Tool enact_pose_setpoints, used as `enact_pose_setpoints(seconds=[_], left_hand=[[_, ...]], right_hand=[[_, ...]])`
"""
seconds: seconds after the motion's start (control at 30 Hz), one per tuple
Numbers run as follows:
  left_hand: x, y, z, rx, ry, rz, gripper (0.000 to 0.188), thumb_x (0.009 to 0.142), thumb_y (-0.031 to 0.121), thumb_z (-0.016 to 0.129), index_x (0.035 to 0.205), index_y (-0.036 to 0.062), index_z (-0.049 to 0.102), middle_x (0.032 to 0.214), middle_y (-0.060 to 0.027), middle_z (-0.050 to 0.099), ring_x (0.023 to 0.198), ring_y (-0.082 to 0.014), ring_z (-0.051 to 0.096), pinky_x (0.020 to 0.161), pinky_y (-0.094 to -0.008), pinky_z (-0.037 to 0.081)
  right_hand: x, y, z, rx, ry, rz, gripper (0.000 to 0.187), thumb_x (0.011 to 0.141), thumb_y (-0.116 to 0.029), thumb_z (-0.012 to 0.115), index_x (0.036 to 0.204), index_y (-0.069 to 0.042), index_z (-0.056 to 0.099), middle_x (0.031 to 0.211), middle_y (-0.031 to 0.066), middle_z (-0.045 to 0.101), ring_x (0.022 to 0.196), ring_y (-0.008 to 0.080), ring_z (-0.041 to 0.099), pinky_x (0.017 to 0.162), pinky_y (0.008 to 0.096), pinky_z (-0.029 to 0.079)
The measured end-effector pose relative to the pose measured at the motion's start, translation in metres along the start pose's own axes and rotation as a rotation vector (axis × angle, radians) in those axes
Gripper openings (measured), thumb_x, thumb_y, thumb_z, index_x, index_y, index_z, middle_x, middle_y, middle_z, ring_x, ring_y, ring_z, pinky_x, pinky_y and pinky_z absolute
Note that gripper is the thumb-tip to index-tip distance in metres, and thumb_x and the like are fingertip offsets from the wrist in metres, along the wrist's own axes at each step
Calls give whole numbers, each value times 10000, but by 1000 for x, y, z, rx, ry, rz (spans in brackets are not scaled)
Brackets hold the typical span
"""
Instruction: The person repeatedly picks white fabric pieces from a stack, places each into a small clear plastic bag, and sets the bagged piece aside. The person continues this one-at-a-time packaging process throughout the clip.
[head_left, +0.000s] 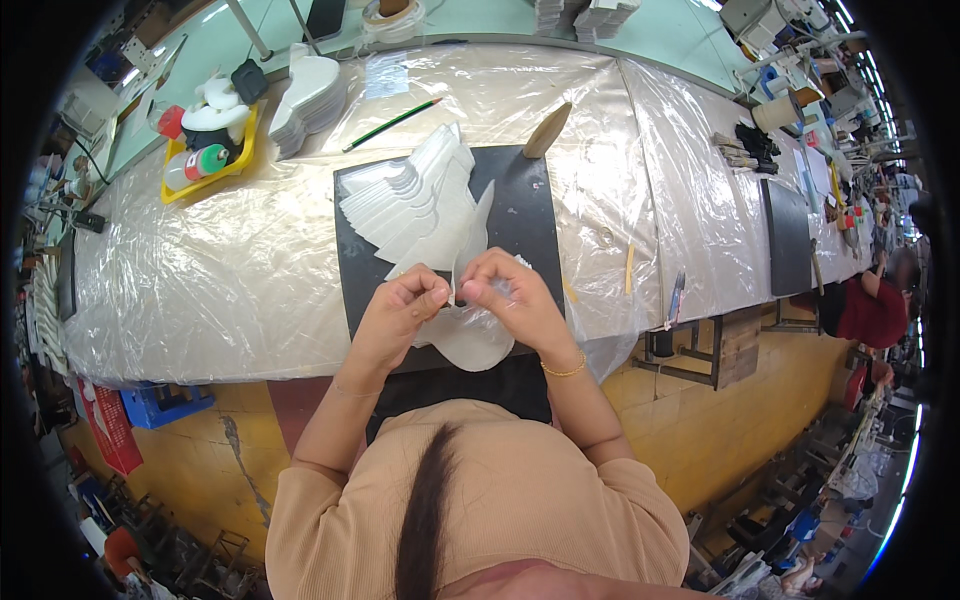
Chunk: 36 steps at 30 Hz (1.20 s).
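Both my hands meet over the near edge of a black board [525,205]. A white curved cut piece [478,345] hangs from them, its rounded end toward me and a pointed end reaching up the board. With thumb and fingertips my left hand [405,312] pinches its edge. My right hand [515,305] is closed on the same piece just beside it, and something clear and filmy shows at its fingers. The exact grip point is partly hidden by my fingertips. Beyond my hands lies a fanned stack of similar white pieces [405,205].
A wooden tool [548,131] lies at the board's far right corner. A green pencil [392,125] and a stack of white pieces [306,95] lie farther off. At left stands a yellow basket [210,182] with bottles. A knife [677,298] lies right, above a wooden stool [738,347].
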<state>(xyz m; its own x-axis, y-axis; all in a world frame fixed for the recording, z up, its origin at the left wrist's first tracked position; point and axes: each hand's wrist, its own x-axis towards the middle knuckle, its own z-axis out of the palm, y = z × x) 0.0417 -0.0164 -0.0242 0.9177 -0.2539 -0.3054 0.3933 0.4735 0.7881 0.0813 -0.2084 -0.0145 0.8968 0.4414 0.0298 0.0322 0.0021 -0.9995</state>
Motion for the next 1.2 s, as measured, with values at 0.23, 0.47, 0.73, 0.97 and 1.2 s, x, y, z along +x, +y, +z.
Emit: enact_pose_setpoints(seconds=[0.23,0.47,0.73,0.97,1.2], left_hand=[[-3,0,14,77,78,31,137,924,150,665,940,14,659,872,20,563,763,-57,474,708,-208,379],[-5,-6,23,276,160,139,133,914,137,677,887,7,659,878,10,547,808,-65,513,752,-211,403],[-7,-9,20,319,170,129,146,920,151,672,890,9,651,885,12,531,837,-73,520,780,-211,401],[-5,-12,22,388,188,172,186,902,177,698,910,-7,674,864,-4,538,782,-69,513,706,-207,407],[-10,-6,21,268,184,213,199,908,169,689,966,-18,651,1022,-42,588,853,-103,564,793,-225,453]], right_hand=[[-18,-25,7,-265,93,62,159,892,-94,665,1022,-4,684,930,110,693,831,177,664,757,277,509],[-21,-29,14,-290,145,22,174,888,-120,652,1005,3,694,885,139,698,760,247,684,680,299,521],[-21,-22,10,-205,158,133,177,870,-118,666,992,4,704,874,138,711,744,224,691,674,293,524],[-29,-25,13,-332,183,47,156,892,-101,663,968,30,703,875,114,724,781,125,670,707,263,521],[-23,-11,9,-119,193,114,102,867,-68,651,926,7,688,865,99,694,753,190,667,701,282,511]])
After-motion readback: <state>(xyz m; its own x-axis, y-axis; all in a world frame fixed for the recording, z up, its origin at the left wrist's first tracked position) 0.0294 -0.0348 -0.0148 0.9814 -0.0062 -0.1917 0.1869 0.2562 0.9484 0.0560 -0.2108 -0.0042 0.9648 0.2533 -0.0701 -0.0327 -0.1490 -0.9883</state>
